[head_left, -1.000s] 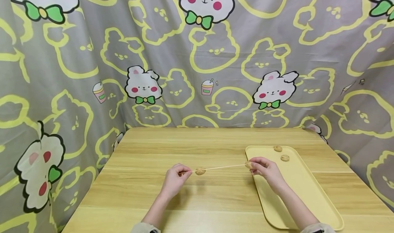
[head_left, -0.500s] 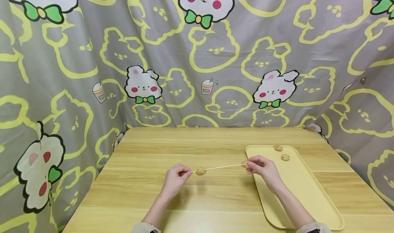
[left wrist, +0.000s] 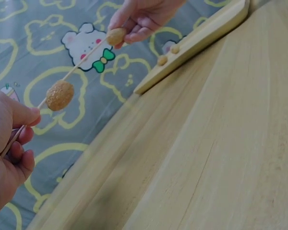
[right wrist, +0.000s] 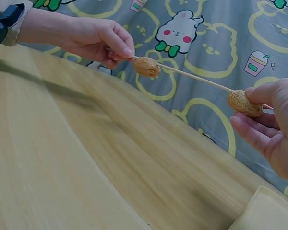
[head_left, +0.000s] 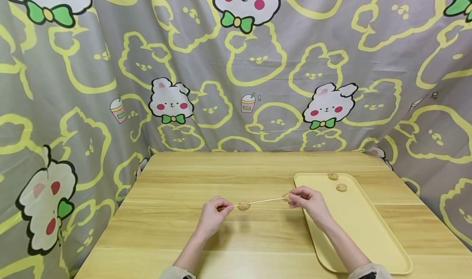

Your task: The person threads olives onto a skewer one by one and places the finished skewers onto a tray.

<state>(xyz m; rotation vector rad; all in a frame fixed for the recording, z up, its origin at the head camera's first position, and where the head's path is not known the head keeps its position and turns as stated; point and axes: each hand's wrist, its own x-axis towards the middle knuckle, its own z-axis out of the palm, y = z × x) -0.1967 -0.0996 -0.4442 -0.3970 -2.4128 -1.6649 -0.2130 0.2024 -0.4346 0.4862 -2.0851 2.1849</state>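
1. One thin wooden skewer [head_left: 266, 201] is held up above the wooden table [head_left: 177, 189], slanting slightly from the near left toward the far right between two hands.
2. The left hand [head_left: 215, 215] pinches the skewer toward its left end, thumb against curled fingers.
3. Just right of those fingers, the left piece [head_left: 243, 206], brown, rounded and wrinkled, is threaded on the skewer, which shows on both sides of it.
4. The right hand [head_left: 311, 205] grips the right piece [head_left: 286, 197], of the same kind, between thumb and fingers, over the left edge of the tray. The skewer enters its left side; how far it runs inside I cannot tell. A bare length of skewer separates the pieces.
5. On the right of the table lies a pale yellow tray [head_left: 357, 230], its long side running from near to far. At its far end rest a far loose piece [head_left: 333, 176] by the rim and a second loose piece [head_left: 341, 187], slightly nearer and farther right, apart from it.
6. Beyond the table hangs a grey curtain [head_left: 217, 66] with yellow outlines and white rabbit heads.
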